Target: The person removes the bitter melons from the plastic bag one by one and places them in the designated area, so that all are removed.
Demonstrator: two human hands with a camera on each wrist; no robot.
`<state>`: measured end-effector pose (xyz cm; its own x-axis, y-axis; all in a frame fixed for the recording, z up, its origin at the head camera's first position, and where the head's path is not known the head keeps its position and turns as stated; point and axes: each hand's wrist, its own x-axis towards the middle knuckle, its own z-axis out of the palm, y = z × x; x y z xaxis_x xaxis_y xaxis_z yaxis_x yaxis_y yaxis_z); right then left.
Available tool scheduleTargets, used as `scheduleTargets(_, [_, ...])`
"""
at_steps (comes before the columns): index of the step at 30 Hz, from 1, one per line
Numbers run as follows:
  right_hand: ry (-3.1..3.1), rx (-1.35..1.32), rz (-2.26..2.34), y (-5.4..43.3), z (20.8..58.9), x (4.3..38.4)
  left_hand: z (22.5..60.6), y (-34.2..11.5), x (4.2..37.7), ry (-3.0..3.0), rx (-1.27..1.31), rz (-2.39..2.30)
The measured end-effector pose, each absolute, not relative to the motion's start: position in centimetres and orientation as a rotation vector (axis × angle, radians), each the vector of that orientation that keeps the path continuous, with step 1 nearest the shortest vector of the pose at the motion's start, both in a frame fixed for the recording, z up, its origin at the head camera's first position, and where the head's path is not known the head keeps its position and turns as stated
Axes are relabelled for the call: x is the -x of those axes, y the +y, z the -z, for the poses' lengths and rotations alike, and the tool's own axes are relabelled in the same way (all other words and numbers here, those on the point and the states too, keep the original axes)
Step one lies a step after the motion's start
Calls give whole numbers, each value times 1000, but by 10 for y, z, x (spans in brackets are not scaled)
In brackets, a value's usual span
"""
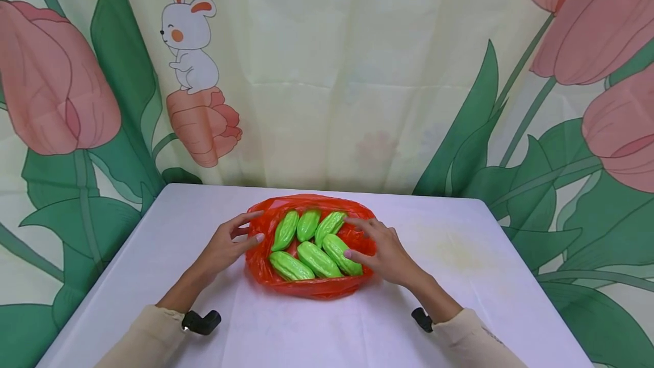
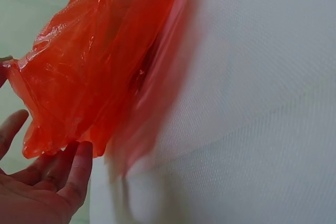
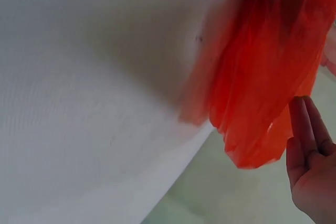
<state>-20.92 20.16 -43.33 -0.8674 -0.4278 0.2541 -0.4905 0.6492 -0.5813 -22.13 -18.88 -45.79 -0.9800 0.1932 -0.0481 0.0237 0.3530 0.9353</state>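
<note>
A red plastic bag [image 1: 311,288] sits on the white table with its mouth spread wide. Inside lie several ridged, bright green gourds [image 1: 319,259] that look like bitter melons, in two rough rows. My left hand [image 1: 227,243] is at the bag's left side, fingers apart and its fingertips against the plastic [image 2: 100,77]. On the opposite side, my right hand [image 1: 383,247] reaches over the rim, thumb and fingers spread near the right-hand gourds. In the right wrist view, straight fingers [image 3: 304,129] are beside the red plastic. Neither hand grips a gourd.
White cloth covers the table [image 1: 439,231], whose far edge runs close to a curtain [image 1: 327,72] printed with tulips and a rabbit. A black wrist device [image 1: 201,322] is strapped on the left arm, another [image 1: 422,320] on the right.
</note>
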Motion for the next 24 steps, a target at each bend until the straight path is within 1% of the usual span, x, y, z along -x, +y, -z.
scheduleTargets(13, [-2880, -801, -1010, 189, 442, 216, 459, -188, 223, 2432, -131, -1718])
scheduleTargets(24, [-2914, -787, -1038, 189, 452, 216, 463, -186, 223, 2406, -110, -1729])
